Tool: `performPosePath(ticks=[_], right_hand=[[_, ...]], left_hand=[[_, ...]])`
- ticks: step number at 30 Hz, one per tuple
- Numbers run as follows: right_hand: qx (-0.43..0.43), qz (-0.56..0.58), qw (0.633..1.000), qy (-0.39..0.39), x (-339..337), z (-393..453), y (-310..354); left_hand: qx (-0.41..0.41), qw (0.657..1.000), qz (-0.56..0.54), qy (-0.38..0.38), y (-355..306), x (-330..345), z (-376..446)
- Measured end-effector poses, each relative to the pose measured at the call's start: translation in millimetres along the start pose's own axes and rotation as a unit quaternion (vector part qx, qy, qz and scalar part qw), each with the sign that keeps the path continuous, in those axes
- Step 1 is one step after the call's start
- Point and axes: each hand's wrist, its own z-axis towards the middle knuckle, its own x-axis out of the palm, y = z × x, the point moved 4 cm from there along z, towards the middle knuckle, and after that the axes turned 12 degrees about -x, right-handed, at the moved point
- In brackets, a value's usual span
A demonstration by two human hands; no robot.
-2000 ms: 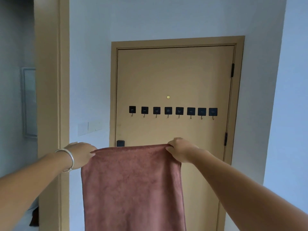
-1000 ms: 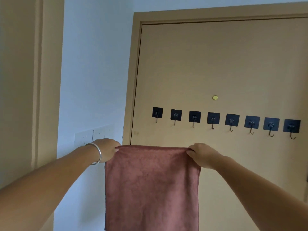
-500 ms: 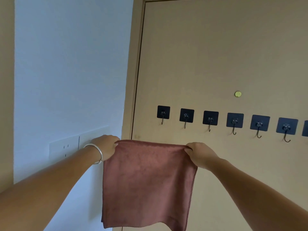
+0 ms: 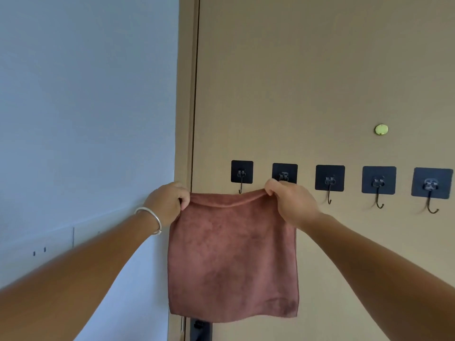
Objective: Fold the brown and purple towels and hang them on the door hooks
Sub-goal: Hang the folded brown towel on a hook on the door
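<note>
While I stand close to the tan door, my left hand pinches the upper left corner of the folded brown towel and my right hand pinches its upper right corner, fingers curled tight over the fabric on both sides. Between my fists the top edge sags a little, and the rest of the cloth hangs flat down in front of the door's left part, its lower hem slightly wavy. A silver bangle sits on my left wrist.

Just above the towel's top edge is a row of black adhesive hooks. The leftmost hook has its metal tip right at the towel's upper edge; whether the two touch I cannot tell. My right knuckles cover the lower part of the second hook. Three more hooks continue to the right, bare. A small round yellow peephole sits higher up. To the left lies the pale blue wall, with a white socket plate low down behind my left forearm.
</note>
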Motion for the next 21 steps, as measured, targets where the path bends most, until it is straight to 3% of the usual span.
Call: performPosePath(ticks=[3,7,16,21], right_hand=[[-0.036,-0.011,0.999,0.016,2.4,13.8,-4.4],[0.003,-0.042,0.999,0.024,9.9,36.2,-13.4],[0.056,-0.149,0.986,0.058,43.3,47.9,-1.2],[0.057,-0.168,0.984,0.036,59.6,46.3,3.9]], left_hand=[[-0.006,1.0,0.0,-0.022,1.2,7.0,17.6],[-0.026,0.999,0.022,-0.043,-0.3,15.3,41.2],[-0.033,0.995,0.083,0.041,3.5,52.5,70.8],[-0.064,0.996,0.024,-0.051,4.0,69.1,68.6]])
